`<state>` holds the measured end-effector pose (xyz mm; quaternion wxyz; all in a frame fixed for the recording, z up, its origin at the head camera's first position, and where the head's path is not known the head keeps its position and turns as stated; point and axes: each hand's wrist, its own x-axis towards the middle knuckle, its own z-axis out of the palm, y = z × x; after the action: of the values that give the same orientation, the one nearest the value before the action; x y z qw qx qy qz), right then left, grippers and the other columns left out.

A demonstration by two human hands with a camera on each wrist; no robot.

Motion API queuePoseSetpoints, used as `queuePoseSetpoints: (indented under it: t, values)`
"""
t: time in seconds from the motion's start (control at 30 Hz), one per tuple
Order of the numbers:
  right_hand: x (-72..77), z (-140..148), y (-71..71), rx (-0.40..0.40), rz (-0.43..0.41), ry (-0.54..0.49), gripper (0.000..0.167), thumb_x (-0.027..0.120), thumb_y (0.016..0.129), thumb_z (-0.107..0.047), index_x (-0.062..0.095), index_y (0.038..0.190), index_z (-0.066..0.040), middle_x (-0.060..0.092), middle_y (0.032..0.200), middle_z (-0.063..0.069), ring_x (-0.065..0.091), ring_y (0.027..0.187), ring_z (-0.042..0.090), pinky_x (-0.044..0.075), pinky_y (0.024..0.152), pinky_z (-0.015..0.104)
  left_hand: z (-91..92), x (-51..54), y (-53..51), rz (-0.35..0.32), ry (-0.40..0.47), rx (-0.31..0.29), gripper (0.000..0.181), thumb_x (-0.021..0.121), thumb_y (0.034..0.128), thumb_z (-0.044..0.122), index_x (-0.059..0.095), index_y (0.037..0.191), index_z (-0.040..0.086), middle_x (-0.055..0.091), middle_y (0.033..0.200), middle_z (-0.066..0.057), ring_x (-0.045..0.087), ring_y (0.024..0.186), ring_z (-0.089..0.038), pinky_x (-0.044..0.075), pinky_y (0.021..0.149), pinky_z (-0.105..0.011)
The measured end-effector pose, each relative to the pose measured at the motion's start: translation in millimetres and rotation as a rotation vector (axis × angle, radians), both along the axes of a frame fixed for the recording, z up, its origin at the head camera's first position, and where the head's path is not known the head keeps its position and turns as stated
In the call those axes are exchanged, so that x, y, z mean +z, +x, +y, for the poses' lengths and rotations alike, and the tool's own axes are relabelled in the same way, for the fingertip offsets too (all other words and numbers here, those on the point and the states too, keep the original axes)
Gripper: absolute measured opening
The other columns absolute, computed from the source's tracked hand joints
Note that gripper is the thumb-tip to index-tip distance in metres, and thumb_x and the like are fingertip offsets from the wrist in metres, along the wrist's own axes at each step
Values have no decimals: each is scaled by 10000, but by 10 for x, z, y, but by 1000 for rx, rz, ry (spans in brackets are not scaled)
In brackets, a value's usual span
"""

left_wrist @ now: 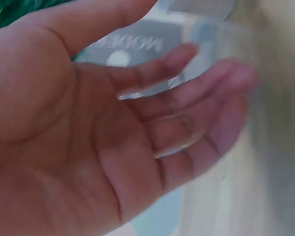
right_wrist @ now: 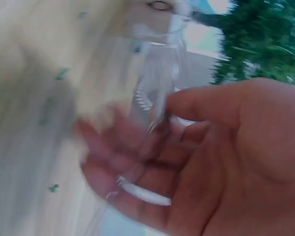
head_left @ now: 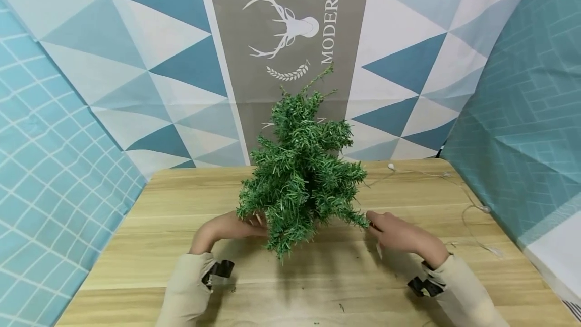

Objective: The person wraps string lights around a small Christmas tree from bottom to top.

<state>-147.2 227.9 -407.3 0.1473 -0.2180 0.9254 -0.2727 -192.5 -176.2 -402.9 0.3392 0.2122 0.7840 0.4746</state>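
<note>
A small artificial green pine tree (head_left: pixel 301 165) stands upright on the table; its branches hide its base. My left hand (head_left: pixel 233 226) is at the tree's lower left, its fingers partly behind the branches. In the left wrist view the palm of the left hand (left_wrist: pixel 88 123) faces the camera, fingers loosely spread and holding nothing. To the lower right of the tree, my right hand (head_left: pixel 399 233) is beside a branch tip. The right wrist view shows its thumb and fingers pinching a thin clear strand (right_wrist: pixel 157 115), blurred, whose exact kind I cannot tell.
Thin clear wire (head_left: pixel 464 216) with small white pieces (head_left: pixel 391 166) trails along the wooden table's (head_left: pixel 181 201) right side. Bits of green needle (head_left: pixel 342 308) are scattered near the front. Patterned cloth (head_left: pixel 177 64) hangs behind the table, with blue sheets (head_left: pixel 45 165) at the sides.
</note>
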Motion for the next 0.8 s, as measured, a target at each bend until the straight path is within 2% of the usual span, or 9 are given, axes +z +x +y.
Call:
queuePoseSetpoints:
  t: [0.03,0.1,0.3,0.43,0.47,0.57,0.67,0.73,0.8]
  values:
    - [33,7,5,17,0,-30,169,462,1058,-149,499,929,-45,498,656,14,493,527,119,420,504,270,-53,15,0,-14,22,14,87,548,999,107,540,990,21,515,952,22,501,896,-83,447,811,-202]
    - [94,19,27,34,27,-67,197,462,1064,-180,512,908,-71,489,639,-38,457,497,61,399,487,237,-153,56,25,294,-165,-24,189,652,961,219,604,1014,44,606,925,-42,584,832,-188,514,736,-284]
    - [256,78,131,37,121,-29,261,549,1031,-244,547,786,-153,418,598,-100,332,487,13,335,472,216,-215,300,200,379,-415,82,232,621,968,175,617,1102,-13,665,903,-147,616,761,-247,544,728,-449]
    - [390,130,206,25,132,-1,220,595,1007,-253,583,805,-166,424,585,-104,348,481,18,336,466,220,-159,582,412,502,-553,186,223,547,992,92,577,1171,-37,668,1001,-155,626,790,-237,541,715,-436]
    - [420,142,223,25,140,12,194,606,1000,-252,598,826,-166,434,585,-103,357,482,19,340,466,223,-145,648,469,532,-570,202,149,532,996,80,586,1096,-17,658,966,-132,606,760,-221,524,677,-408]
    - [492,171,274,33,165,53,105,640,974,-197,636,874,-165,483,623,-110,398,518,13,370,488,226,-83,846,700,579,-571,236,91,542,997,85,586,958,16,597,800,-76,528,648,-179,473,585,-344]
    - [533,192,323,63,208,75,83,651,946,-92,661,888,-150,536,700,-125,437,585,-4,404,524,230,14,1019,1060,631,-538,230,148,577,1000,171,599,887,78,562,729,-1,518,621,-131,482,563,-290]
    - [564,200,355,83,244,71,115,650,928,-29,679,896,-135,577,757,-131,476,636,-17,443,551,235,108,1094,1324,662,-473,166,188,578,1010,278,626,961,103,617,794,22,558,647,-96,517,583,-266]
    - [603,198,393,94,282,73,134,650,914,2,692,911,-126,598,782,-132,490,658,-23,466,570,242,231,1111,1523,742,-423,28,289,565,1008,380,648,1080,112,686,944,-5,640,772,-102,566,669,-266]
